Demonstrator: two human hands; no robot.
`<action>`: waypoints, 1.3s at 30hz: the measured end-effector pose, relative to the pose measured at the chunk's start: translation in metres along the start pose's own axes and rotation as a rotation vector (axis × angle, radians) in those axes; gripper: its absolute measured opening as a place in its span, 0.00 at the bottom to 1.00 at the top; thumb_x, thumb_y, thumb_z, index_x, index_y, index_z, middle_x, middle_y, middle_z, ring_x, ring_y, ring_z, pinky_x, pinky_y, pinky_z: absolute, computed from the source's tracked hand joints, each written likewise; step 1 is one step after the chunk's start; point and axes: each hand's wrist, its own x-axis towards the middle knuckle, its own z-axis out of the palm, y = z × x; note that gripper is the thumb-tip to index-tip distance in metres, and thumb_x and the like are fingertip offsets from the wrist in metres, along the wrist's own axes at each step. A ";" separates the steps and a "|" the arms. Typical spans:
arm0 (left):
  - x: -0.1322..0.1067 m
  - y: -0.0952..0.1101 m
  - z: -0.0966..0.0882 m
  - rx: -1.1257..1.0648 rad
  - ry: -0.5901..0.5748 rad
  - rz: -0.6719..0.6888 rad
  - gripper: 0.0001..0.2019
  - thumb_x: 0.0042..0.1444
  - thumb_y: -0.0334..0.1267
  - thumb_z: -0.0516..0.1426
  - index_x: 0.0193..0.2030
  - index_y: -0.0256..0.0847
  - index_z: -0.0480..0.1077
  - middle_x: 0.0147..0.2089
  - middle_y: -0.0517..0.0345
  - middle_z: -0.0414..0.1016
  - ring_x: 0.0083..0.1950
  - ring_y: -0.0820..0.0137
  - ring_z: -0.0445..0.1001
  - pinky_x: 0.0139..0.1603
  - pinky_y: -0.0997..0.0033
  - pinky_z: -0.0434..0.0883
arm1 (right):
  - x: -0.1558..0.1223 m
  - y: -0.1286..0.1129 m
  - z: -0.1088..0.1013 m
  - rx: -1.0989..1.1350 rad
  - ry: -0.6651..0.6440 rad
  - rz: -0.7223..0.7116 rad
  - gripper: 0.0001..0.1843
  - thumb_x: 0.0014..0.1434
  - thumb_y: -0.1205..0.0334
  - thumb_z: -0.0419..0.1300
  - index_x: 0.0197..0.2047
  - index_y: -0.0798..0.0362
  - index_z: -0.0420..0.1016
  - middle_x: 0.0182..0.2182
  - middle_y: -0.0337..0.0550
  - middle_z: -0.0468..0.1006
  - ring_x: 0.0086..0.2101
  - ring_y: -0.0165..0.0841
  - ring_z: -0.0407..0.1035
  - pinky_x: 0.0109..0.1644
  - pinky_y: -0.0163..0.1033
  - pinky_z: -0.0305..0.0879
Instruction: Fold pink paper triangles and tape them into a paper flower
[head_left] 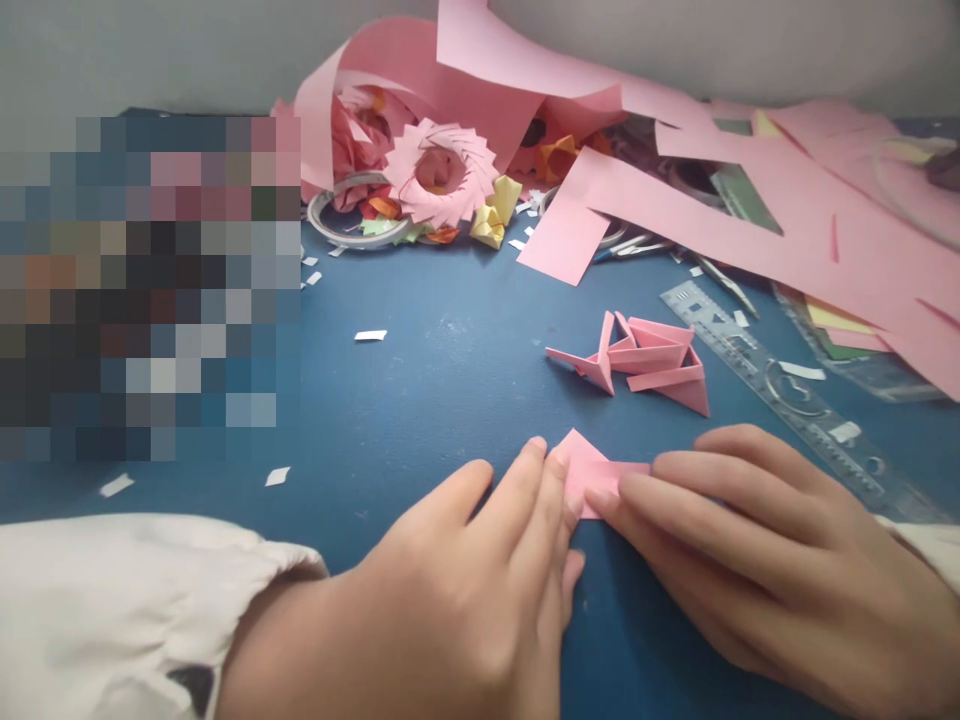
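Observation:
A small pink paper piece point(592, 470) lies on the blue table point(450, 380), partly folded to a point. My left hand point(465, 590) lies flat with its fingers together, and their tips press the piece's left edge. From the right, my right hand point(765, 550) presses its fingertips down on the piece's right side. Both hands lie flat on the paper rather than gripping it. Just behind the piece sits a small heap of folded pink paper triangles point(645, 362).
A clear plastic ruler point(780, 385) lies diagonally at the right. Large cut pink paper sheets point(750, 190) cover the back right. A pink folded paper ring point(442, 170), tape rolls point(345, 215) and yellow folded bits point(495, 212) sit at the back. White paper scraps dot the table.

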 end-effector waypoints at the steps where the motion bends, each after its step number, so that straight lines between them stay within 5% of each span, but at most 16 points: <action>1: -0.001 -0.001 0.000 0.001 0.002 0.015 0.11 0.60 0.30 0.53 0.41 0.25 0.74 0.48 0.37 0.75 0.50 0.48 0.74 0.34 0.58 0.78 | 0.000 -0.003 -0.001 -0.006 -0.010 0.008 0.13 0.60 0.75 0.49 0.37 0.59 0.74 0.40 0.48 0.74 0.40 0.38 0.63 0.42 0.50 0.57; 5: -0.003 -0.002 -0.004 0.027 0.022 0.058 0.10 0.59 0.27 0.51 0.38 0.26 0.74 0.43 0.39 0.77 0.46 0.48 0.76 0.34 0.57 0.78 | -0.004 -0.021 -0.003 -0.109 -0.067 0.027 0.18 0.59 0.74 0.45 0.29 0.54 0.74 0.37 0.48 0.76 0.39 0.42 0.64 0.42 0.52 0.54; 12: -0.002 -0.003 -0.011 0.010 0.002 0.045 0.10 0.57 0.26 0.50 0.32 0.28 0.74 0.38 0.39 0.79 0.40 0.49 0.78 0.26 0.59 0.76 | -0.013 -0.043 -0.003 -0.318 -0.132 0.078 0.16 0.53 0.76 0.45 0.33 0.58 0.74 0.34 0.55 0.77 0.36 0.45 0.64 0.39 0.52 0.55; 19: 0.001 -0.006 -0.005 0.015 0.063 -0.024 0.10 0.56 0.27 0.51 0.36 0.27 0.74 0.37 0.41 0.78 0.37 0.53 0.77 0.26 0.60 0.75 | -0.007 -0.030 -0.002 -0.254 -0.069 0.051 0.14 0.53 0.76 0.48 0.25 0.55 0.72 0.28 0.52 0.75 0.30 0.42 0.64 0.36 0.51 0.57; 24: 0.002 -0.009 -0.008 0.091 -0.032 0.130 0.14 0.56 0.26 0.48 0.42 0.23 0.72 0.42 0.37 0.77 0.41 0.51 0.76 0.31 0.58 0.75 | -0.001 -0.020 -0.003 -0.186 0.028 0.109 0.13 0.52 0.76 0.54 0.20 0.53 0.66 0.24 0.50 0.72 0.30 0.41 0.63 0.35 0.49 0.60; 30: 0.005 -0.015 -0.007 0.122 0.150 0.040 0.12 0.59 0.25 0.47 0.38 0.24 0.71 0.35 0.43 0.76 0.35 0.60 0.75 0.28 0.65 0.71 | 0.008 -0.014 0.003 -0.038 0.133 0.334 0.03 0.57 0.67 0.58 0.35 0.58 0.71 0.31 0.49 0.74 0.34 0.39 0.66 0.34 0.45 0.64; 33: 0.007 -0.015 -0.008 -0.068 0.190 -0.153 0.10 0.57 0.23 0.48 0.32 0.30 0.69 0.27 0.50 0.71 0.29 0.66 0.69 0.28 0.66 0.68 | 0.012 -0.010 0.001 0.194 0.228 0.497 0.06 0.57 0.74 0.56 0.32 0.55 0.69 0.29 0.43 0.71 0.31 0.31 0.64 0.35 0.39 0.64; 36: 0.008 -0.013 -0.010 -0.494 0.042 -0.387 0.11 0.60 0.26 0.46 0.28 0.36 0.64 0.25 0.59 0.64 0.26 0.74 0.62 0.26 0.73 0.64 | 0.015 -0.009 -0.004 0.446 0.250 0.575 0.08 0.59 0.73 0.55 0.29 0.54 0.68 0.26 0.40 0.69 0.28 0.27 0.64 0.31 0.33 0.64; 39: 0.013 -0.015 -0.012 -0.855 -0.099 -0.456 0.11 0.63 0.31 0.45 0.30 0.37 0.63 0.25 0.64 0.63 0.25 0.78 0.60 0.27 0.77 0.63 | 0.016 -0.010 -0.007 0.686 0.149 0.607 0.10 0.61 0.70 0.53 0.27 0.54 0.66 0.23 0.37 0.66 0.25 0.25 0.62 0.27 0.32 0.62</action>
